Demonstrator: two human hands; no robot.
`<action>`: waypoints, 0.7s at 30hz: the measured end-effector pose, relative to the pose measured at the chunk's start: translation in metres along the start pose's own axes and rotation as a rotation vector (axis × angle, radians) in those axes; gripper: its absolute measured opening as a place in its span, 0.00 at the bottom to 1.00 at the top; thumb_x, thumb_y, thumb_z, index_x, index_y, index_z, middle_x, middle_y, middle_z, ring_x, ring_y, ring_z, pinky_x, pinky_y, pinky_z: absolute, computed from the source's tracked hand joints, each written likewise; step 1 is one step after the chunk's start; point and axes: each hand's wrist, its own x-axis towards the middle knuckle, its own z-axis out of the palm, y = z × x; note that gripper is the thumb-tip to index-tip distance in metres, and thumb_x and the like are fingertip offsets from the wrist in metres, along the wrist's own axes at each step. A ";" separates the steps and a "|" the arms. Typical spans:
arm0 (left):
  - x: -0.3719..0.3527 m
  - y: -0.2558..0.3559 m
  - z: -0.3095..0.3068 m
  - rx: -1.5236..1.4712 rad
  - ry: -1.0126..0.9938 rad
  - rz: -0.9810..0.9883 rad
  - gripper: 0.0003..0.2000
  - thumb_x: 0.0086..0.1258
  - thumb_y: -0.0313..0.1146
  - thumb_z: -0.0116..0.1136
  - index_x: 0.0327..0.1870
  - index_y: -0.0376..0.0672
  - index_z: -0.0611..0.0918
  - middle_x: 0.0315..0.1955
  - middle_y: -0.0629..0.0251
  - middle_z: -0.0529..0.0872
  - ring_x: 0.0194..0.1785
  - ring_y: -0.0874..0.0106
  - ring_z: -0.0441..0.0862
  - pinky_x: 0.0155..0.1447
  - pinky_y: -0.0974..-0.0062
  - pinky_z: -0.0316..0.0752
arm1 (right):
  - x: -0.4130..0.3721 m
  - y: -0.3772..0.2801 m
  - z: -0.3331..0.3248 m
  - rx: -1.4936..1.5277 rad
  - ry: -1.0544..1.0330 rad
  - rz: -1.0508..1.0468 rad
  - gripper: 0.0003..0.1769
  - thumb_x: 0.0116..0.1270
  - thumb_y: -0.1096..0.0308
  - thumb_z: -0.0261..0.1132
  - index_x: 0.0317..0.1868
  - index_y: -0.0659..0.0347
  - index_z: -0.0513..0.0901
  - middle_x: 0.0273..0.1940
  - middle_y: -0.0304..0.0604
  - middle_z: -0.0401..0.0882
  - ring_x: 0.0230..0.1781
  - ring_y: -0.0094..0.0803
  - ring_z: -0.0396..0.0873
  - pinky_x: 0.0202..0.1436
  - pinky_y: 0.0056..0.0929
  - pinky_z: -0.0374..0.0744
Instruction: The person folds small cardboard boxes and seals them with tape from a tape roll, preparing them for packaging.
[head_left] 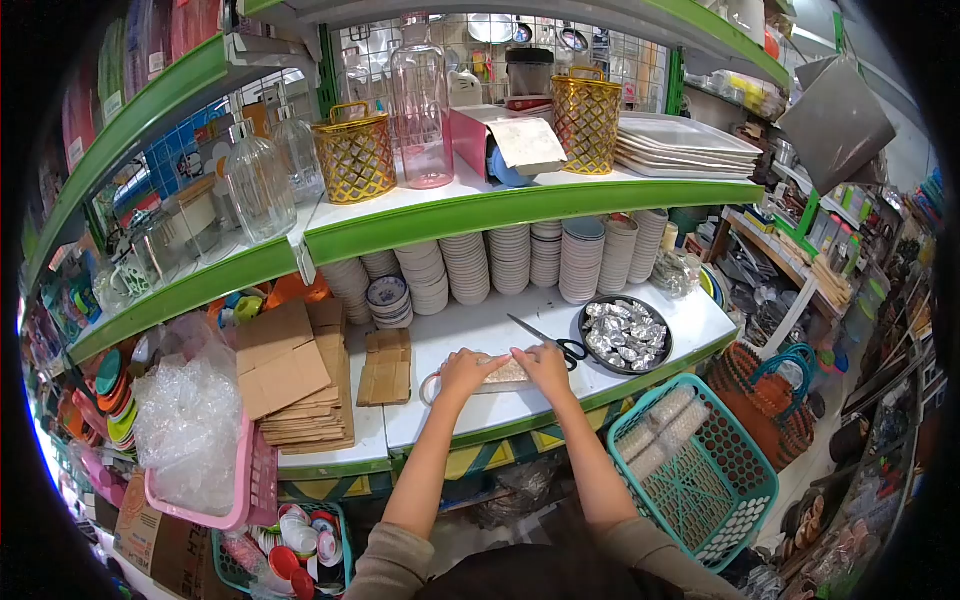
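Observation:
A bubble-wrapped bundle (508, 375) lies across the front of the white shelf board, in front of me. My left hand (468, 373) is closed over its left part, and my right hand (543, 367) grips its right part. The two thumbs nearly meet over the wrap. A pale pinkish loop (430, 388) shows beside my left hand. Scissors (560, 344) with dark handles lie just beyond my right hand, blades pointing away to the left. Right of them stands a dark round tray (663, 352) full of small silvery foil-like pieces (625, 335).
Flattened cardboard (300, 385) is stacked to the left. Stacks of white bowls (465, 268) line the back under a green-edged shelf (530, 226). A turquoise basket (765, 490) with bubble-wrapped rolls (660, 430) stands at lower right; a pink basket (262, 480) with bubble wrap (195, 420) at left.

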 end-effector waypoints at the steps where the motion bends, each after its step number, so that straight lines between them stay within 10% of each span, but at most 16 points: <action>1: 0.003 -0.002 0.002 -0.053 0.001 0.015 0.30 0.52 0.68 0.60 0.40 0.50 0.89 0.44 0.51 0.84 0.52 0.56 0.79 0.56 0.60 0.71 | -0.002 -0.007 -0.002 0.017 0.069 -0.071 0.21 0.58 0.46 0.67 0.40 0.55 0.85 0.42 0.51 0.82 0.48 0.49 0.76 0.50 0.46 0.73; 9: 0.006 -0.005 0.008 -0.136 0.108 0.103 0.25 0.51 0.66 0.63 0.36 0.55 0.90 0.35 0.57 0.87 0.46 0.55 0.82 0.51 0.54 0.72 | -0.006 -0.001 0.002 0.315 0.107 -0.082 0.14 0.59 0.54 0.67 0.31 0.57 0.83 0.33 0.39 0.84 0.43 0.38 0.78 0.41 0.41 0.71; 15: -0.004 0.010 0.001 -0.033 0.107 0.077 0.20 0.56 0.60 0.62 0.33 0.54 0.90 0.36 0.58 0.86 0.46 0.57 0.82 0.52 0.60 0.72 | -0.035 0.000 -0.017 0.111 0.093 -0.336 0.20 0.60 0.50 0.66 0.46 0.54 0.82 0.43 0.41 0.82 0.48 0.37 0.77 0.50 0.41 0.68; 21: -0.034 0.014 0.048 0.090 0.399 0.212 0.17 0.72 0.43 0.52 0.51 0.42 0.83 0.53 0.54 0.81 0.60 0.51 0.72 0.64 0.59 0.63 | -0.053 -0.002 -0.018 0.034 0.130 -0.407 0.28 0.58 0.50 0.68 0.54 0.60 0.78 0.45 0.48 0.79 0.49 0.44 0.76 0.52 0.39 0.71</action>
